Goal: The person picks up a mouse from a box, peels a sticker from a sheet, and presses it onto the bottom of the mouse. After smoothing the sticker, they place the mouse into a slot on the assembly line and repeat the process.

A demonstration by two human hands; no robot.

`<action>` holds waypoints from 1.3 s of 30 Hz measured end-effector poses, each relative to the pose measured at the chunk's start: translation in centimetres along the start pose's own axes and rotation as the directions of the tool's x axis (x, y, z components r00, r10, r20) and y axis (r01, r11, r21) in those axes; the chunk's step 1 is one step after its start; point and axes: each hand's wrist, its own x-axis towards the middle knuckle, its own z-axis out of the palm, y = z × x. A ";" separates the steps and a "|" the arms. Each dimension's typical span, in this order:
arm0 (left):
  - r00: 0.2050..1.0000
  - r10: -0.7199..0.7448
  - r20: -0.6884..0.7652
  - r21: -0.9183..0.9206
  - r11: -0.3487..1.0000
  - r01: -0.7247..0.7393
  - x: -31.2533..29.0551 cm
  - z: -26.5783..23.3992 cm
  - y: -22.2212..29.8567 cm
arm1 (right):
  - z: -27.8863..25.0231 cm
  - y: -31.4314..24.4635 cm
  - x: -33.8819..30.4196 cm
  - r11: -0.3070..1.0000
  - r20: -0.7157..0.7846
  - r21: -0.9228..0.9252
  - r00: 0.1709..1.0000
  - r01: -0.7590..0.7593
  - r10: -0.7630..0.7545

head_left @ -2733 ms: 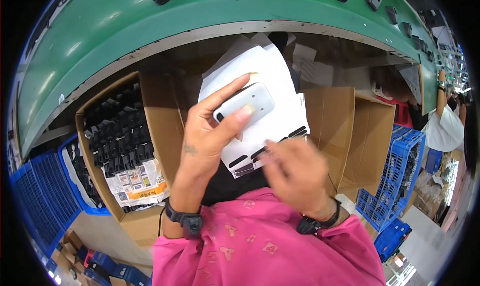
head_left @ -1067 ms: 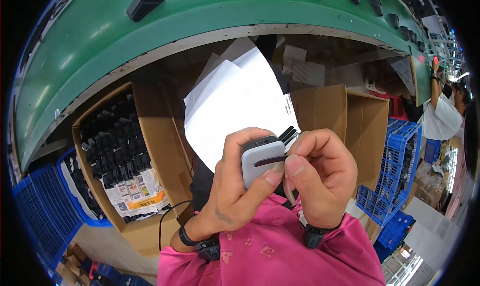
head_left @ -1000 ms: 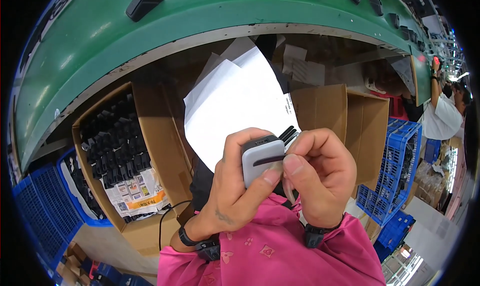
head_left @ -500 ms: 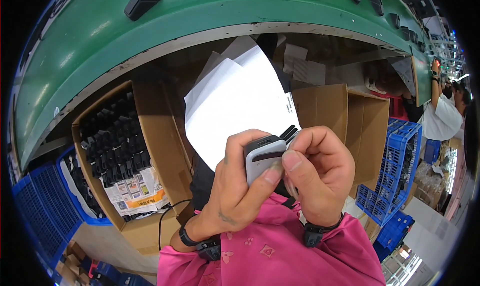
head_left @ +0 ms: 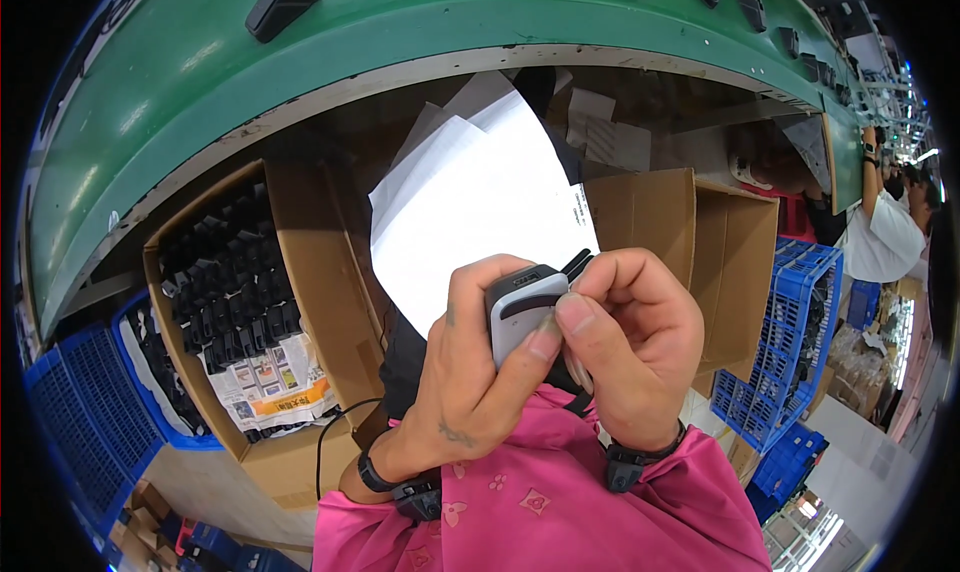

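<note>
At the middle of the frame, the left hand (head_left: pixel 465 387) is wrapped around a small grey device (head_left: pixel 515 332) with a black end, its thumb pressed on the pale face. The right hand (head_left: pixel 640 357), just beside it, is pinched narrow, thumb and forefinger on the right end of a dark strip (head_left: pixel 532 307) that lies across the face (the fingertips hide that end). Slim black pieces (head_left: pixel 576 264) poke out behind the fingers.

Above the hands, white sheets (head_left: pixel 470 197) fill the upper middle, partly covered by them at the lower edge. An open carton (head_left: pixel 292 464) at left holds rows of black parts (head_left: pixel 240 292) and a piece of newspaper (head_left: pixel 270 377); a black cable (head_left: pixel 321 442) curves past its near side. At right stand another carton (head_left: pixel 740 272) and a blue crate (head_left: pixel 765 372).

A green bench (head_left: pixel 420 32) arches across the top, carrying black housings (head_left: pixel 282 7). At the far right edge is a person in a white top (head_left: pixel 880 240).
</note>
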 end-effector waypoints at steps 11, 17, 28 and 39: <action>1.000 0.000 -0.004 0.034 0.999 0.000 -0.2 -0.2 -0.1 | 0.1 0.1 0.1 1.000 0.010 -0.015 1.000 -0.023 0.024; 1.000 0.019 -0.018 0.043 0.999 -0.018 -0.2 -0.2 -0.2 | 0.3 0.2 0.3 0.999 0.005 -0.008 1.000 -0.031 0.031; 0.999 -0.004 -0.043 0.089 0.996 0.008 -0.3 -0.3 -0.8 | -0.2 1.1 1.2 0.997 0.000 -0.072 1.000 -0.021 0.021; 0.963 -0.266 0.044 -0.424 0.868 0.259 -0.5 -0.1 -1.0 | -1.1 1.3 1.5 0.992 0.004 0.083 0.995 -0.096 0.096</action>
